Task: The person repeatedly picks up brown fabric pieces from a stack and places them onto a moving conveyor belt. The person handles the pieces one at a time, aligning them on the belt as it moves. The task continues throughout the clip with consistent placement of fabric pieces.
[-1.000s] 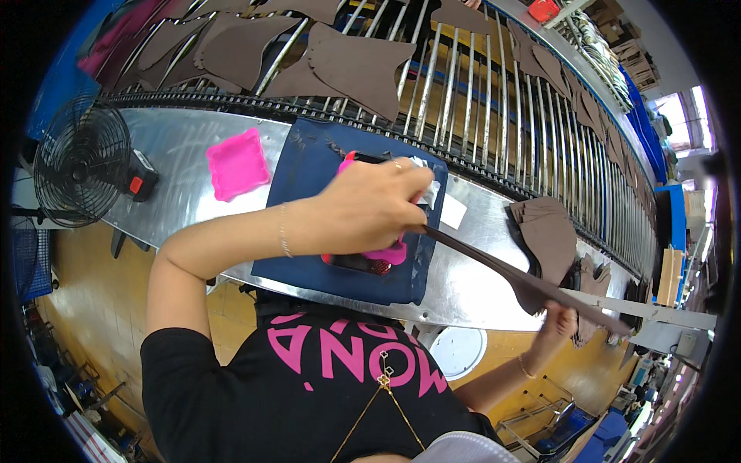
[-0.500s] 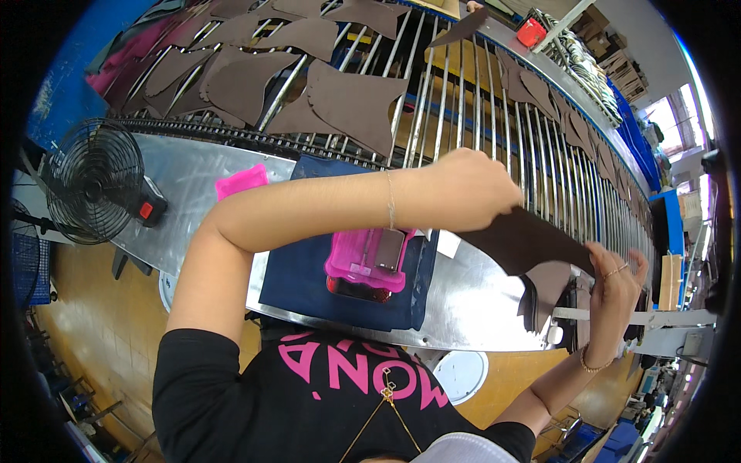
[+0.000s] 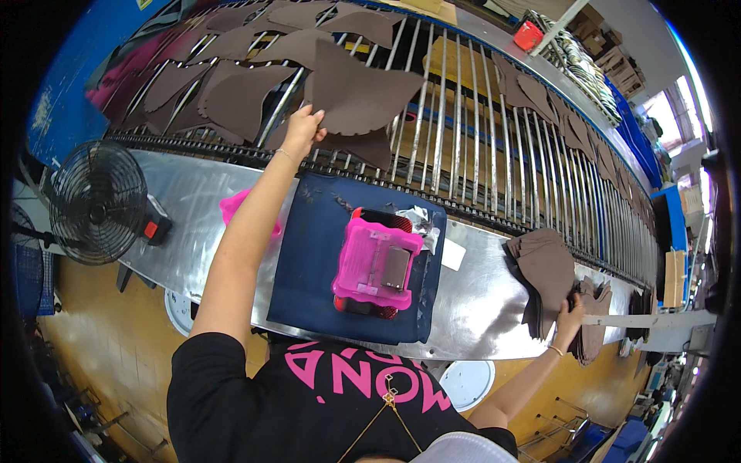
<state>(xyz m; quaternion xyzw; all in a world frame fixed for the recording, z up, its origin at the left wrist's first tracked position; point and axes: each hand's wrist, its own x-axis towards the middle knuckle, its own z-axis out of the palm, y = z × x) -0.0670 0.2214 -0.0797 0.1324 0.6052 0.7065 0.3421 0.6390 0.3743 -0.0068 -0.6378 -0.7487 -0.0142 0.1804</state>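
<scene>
My left hand [image 3: 303,130] reaches over the conveyor and pinches the lower edge of a flat brown cut piece [image 3: 359,86], leather-like with curved sides. That piece overlaps another brown piece [image 3: 363,148] lying on the bars. At the right, my right hand [image 3: 569,320] is closed at the lower edge of a fanned stack of the same brown pieces [image 3: 542,266]; its fingertips are partly hidden. Between my arms, a pink tray-like holder [image 3: 370,262] with a small metal block [image 3: 397,268] sits over a red and black object on a dark blue mat [image 3: 309,262].
Several brown pieces lie across the metal-bar conveyor [image 3: 455,116]. A black fan [image 3: 98,191] stands at the left of the metal table [image 3: 174,185]. Under my left forearm is another pink item [image 3: 234,205]. A pale bar [image 3: 648,319] crosses beside the right-hand stacks.
My left hand has swung from the right to the upper left, carrying the brown piece onto the conveyor. My right hand has let go of that piece and moved down to the stack.
</scene>
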